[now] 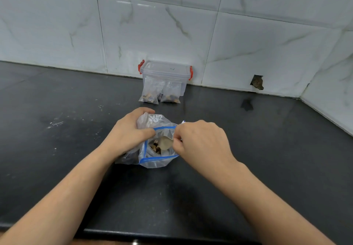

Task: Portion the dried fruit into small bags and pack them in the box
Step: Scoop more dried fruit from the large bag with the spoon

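On a dark counter (57,111), the left hand (128,132) grips the blue-rimmed bag (158,160) of dried fruit (155,147), and the right hand (202,141) fingers pinch its opposite rim. Beyond the fingers, two small bags (149,94) lean against a lidded box (166,73) by the marbled tile wall (191,34).

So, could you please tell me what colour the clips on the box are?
Red, seen in the head view: the clips sit at each end of the clear box.
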A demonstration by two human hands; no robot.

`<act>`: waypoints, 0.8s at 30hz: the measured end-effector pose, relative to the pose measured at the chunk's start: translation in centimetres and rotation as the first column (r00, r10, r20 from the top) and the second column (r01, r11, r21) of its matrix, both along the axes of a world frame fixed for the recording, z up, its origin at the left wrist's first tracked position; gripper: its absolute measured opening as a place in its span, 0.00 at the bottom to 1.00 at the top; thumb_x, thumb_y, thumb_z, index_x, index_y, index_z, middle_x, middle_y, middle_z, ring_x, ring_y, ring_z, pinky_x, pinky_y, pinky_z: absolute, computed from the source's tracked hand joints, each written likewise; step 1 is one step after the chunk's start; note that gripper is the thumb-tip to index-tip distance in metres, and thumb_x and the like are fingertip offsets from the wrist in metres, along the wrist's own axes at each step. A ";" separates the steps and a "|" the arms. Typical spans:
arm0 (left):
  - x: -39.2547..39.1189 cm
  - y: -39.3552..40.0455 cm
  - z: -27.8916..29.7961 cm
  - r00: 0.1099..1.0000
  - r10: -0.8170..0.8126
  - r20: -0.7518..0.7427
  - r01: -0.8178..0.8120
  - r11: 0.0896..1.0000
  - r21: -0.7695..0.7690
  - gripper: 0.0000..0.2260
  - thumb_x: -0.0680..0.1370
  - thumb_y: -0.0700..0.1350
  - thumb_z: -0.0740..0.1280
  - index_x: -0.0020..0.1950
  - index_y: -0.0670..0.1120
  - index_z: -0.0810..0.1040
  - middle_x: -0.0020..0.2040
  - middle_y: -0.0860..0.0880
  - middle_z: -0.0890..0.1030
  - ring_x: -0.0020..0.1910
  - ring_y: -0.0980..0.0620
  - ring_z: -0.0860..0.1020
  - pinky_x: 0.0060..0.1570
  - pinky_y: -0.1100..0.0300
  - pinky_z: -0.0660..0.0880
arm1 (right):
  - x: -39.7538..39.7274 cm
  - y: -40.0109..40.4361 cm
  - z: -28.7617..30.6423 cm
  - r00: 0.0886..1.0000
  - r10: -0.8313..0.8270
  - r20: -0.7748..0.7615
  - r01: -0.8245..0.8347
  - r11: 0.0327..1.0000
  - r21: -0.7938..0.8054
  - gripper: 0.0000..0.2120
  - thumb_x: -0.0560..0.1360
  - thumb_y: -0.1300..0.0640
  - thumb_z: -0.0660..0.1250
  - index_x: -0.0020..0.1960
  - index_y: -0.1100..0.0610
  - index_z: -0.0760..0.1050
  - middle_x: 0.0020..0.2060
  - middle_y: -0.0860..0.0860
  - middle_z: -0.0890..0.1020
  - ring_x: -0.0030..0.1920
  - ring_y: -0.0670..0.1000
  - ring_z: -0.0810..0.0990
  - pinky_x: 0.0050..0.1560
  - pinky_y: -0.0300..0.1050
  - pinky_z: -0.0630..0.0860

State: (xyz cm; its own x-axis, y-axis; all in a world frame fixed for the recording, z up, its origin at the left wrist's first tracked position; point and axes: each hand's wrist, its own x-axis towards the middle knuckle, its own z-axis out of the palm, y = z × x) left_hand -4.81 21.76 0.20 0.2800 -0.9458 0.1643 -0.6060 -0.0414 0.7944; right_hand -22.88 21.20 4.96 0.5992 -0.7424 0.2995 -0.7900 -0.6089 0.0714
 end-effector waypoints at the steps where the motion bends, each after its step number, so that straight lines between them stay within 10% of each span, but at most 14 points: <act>1: 0.0 0.0 0.1 1.000 0.004 -0.008 -0.005 1.000 -0.018 0.26 0.61 0.51 0.65 0.60 0.59 0.74 0.53 0.55 0.80 0.53 0.52 0.77 0.55 0.53 0.74 | 0.0 -0.1 -0.3 1.000 -0.006 -0.024 0.005 1.000 -0.009 0.10 0.74 0.59 0.58 0.34 0.56 0.65 0.27 0.49 0.66 0.25 0.50 0.61 0.25 0.43 0.53; 6: -0.1 0.0 0.5 0.998 0.003 -0.066 -0.011 0.991 -0.130 0.26 0.61 0.48 0.67 0.60 0.58 0.75 0.59 0.56 0.77 0.57 0.55 0.75 0.55 0.56 0.71 | -0.1 -0.5 -0.8 0.998 0.023 -0.057 -0.023 1.000 0.002 0.13 0.74 0.60 0.59 0.32 0.55 0.62 0.28 0.50 0.65 0.25 0.51 0.62 0.25 0.42 0.55; 15: -0.8 0.2 0.3 0.991 -0.080 -0.104 0.063 0.986 -0.155 0.31 0.61 0.46 0.66 0.64 0.58 0.71 0.62 0.57 0.73 0.59 0.59 0.70 0.49 0.72 0.64 | -0.5 -2.9 -3.3 0.869 -0.244 0.430 -0.034 0.838 0.545 0.13 0.70 0.59 0.65 0.30 0.65 0.70 0.26 0.52 0.65 0.28 0.49 0.62 0.30 0.43 0.62; 24: -0.5 0.3 0.1 0.995 -0.027 0.094 0.041 0.989 -0.145 0.36 0.63 0.57 0.69 0.70 0.58 0.63 0.67 0.58 0.70 0.62 0.60 0.67 0.56 0.63 0.63 | -3.7 -3.5 -2.5 0.690 -0.391 0.609 -0.118 0.770 0.627 0.09 0.70 0.58 0.69 0.34 0.61 0.81 0.24 0.50 0.65 0.25 0.46 0.59 0.25 0.38 0.57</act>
State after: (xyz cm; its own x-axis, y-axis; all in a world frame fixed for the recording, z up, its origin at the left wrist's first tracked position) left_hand -5.32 22.09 0.25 0.2252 -0.9184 0.3252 -0.6756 0.0933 0.7314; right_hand -26.61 17.67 2.50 0.2867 -0.9570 0.0444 -0.5243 -0.1956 -0.8288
